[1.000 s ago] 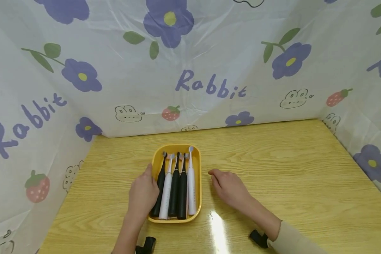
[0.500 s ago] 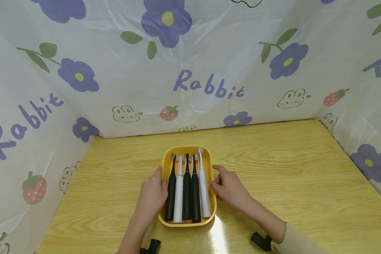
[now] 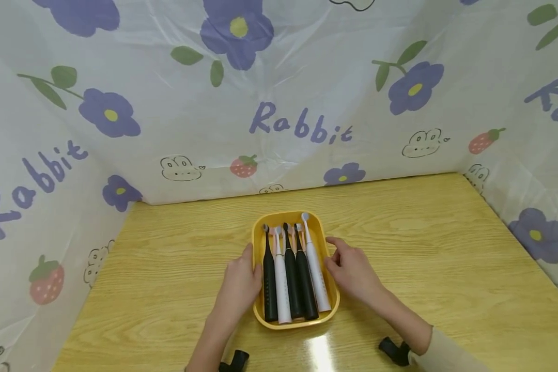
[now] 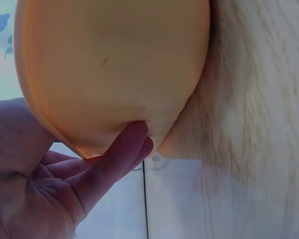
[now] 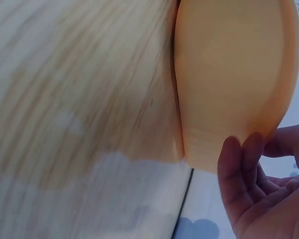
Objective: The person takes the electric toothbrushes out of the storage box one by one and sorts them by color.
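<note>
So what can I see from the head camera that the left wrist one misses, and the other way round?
Only the head view: the toothbrushes and the right hand. Only the left wrist view: a small dark mark on the outer wall of the yellow tray. Both: that tray, the left hand, the wooden table and the printed backdrop.

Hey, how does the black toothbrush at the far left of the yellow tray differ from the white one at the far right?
The black toothbrush has a dark handle, while the white toothbrush has a pale one. The black one lies nearly straight along the tray; the white one slants more. The white one's head sits closer to the tray's far edge than the black one's. Both lie with heads toward that edge.
</note>
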Tool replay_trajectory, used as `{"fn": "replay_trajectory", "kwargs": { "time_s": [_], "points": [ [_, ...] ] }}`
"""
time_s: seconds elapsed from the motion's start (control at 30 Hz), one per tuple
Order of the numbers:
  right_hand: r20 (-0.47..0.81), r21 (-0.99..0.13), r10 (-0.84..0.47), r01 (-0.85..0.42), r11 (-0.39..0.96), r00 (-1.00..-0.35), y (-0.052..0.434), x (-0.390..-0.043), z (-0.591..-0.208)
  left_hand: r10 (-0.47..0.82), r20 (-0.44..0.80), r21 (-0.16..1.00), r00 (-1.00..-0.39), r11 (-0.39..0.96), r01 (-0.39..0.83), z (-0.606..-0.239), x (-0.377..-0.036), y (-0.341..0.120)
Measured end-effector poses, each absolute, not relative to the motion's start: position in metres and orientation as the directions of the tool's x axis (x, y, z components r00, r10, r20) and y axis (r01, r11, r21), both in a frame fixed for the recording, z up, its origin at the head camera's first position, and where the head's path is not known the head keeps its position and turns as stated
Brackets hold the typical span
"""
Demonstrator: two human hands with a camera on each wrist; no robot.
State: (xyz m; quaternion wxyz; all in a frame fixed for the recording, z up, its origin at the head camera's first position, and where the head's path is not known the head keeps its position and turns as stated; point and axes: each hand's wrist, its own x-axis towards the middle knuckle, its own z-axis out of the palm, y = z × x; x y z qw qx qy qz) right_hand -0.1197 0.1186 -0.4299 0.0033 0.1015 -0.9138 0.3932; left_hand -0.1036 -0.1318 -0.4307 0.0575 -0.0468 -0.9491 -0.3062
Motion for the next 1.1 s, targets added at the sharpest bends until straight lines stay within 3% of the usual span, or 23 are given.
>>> {"fn": "replay_trajectory", "kwargs": {
  "time_s": [0.23, 0.43, 0.57, 0.73, 0.93, 1.1],
  "points": [
    [0.209, -0.711, -0.134, -0.245, 0.66, -0.969, 0.125, -0.126, -0.423, 0.009, 0.144, 0.603, -0.99, 0.792, 0.095, -0.432, -0.102, -0.128],
    [0.296, -0.77, -0.177, -0.344, 0.538, -0.939, 0.123, -0.137, -0.41, 0.013, 0.227, 0.553, -0.974, 0.821, 0.14, -0.434, -0.095, -0.127],
    [0.144, -0.865, -0.282, -0.259, 0.429, -0.948, 0.12, -0.146, -0.4, 0.041, 0.316, 0.496, -0.948, 0.845, 0.201, -0.437, -0.092, -0.127],
    [-0.075, -0.909, -0.365, -0.087, 0.408, -0.928, 0.112, -0.156, -0.394, 0.054, 0.337, 0.447, -0.94, 0.87, 0.211, -0.439, -0.091, -0.126],
    [-0.16, -0.895, -0.338, -0.008, 0.447, -0.927, 0.095, -0.166, -0.396, 0.068, 0.301, 0.422, -0.951, 0.885, 0.197, -0.439, -0.091, -0.127],
    [-0.206, -0.92, -0.262, 0.096, 0.379, -0.943, 0.081, -0.173, -0.4, 0.105, 0.262, 0.432, -0.959, 0.876, 0.214, -0.439, -0.09, -0.128]
  ]
}}
